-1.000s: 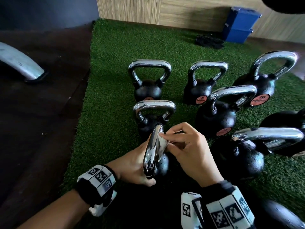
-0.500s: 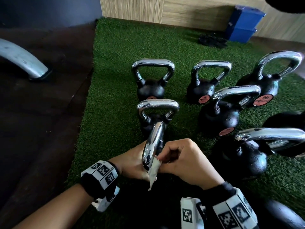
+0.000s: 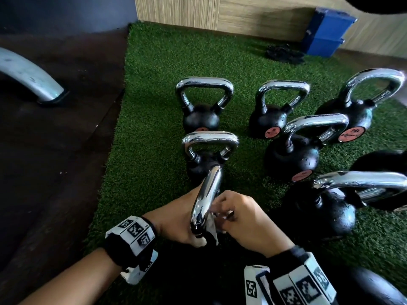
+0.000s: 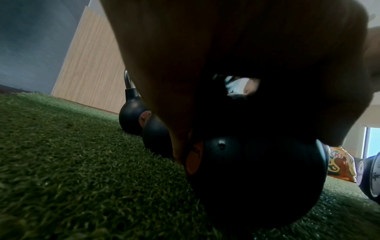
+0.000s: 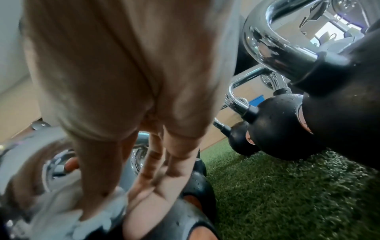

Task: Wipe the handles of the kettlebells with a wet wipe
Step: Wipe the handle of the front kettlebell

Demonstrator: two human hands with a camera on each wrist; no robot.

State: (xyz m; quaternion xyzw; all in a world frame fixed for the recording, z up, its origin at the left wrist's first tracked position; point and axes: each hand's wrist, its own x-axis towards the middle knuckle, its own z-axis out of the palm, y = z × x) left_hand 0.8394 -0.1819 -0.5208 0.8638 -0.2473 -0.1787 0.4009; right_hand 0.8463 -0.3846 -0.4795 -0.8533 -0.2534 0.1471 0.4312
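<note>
The nearest kettlebell has its chrome handle [image 3: 207,199] turned edge-on to me in the head view. My left hand [image 3: 180,223] grips this kettlebell low on its left side; its black ball [image 4: 257,178] fills the left wrist view. My right hand [image 3: 224,214] pinches a white wet wipe [image 3: 211,227] against the right side of the handle near its lower, closer end. The right wrist view shows the fingers [image 5: 98,162] pressing the crumpled wipe [image 5: 96,216] onto the chrome handle [image 5: 53,168].
Several more black kettlebells with chrome handles stand on the green turf [image 3: 154,106], one [image 3: 209,142] just behind the held one and a larger one [image 3: 323,208] close on the right. Dark flooring [image 3: 55,150] and a grey metal leg [image 3: 28,78] lie left; blue boxes [image 3: 326,31] stand far back.
My right hand has slid the wipe down the handle from its top to the nearer, lower end. My left hand has kept its hold on the kettlebell.
</note>
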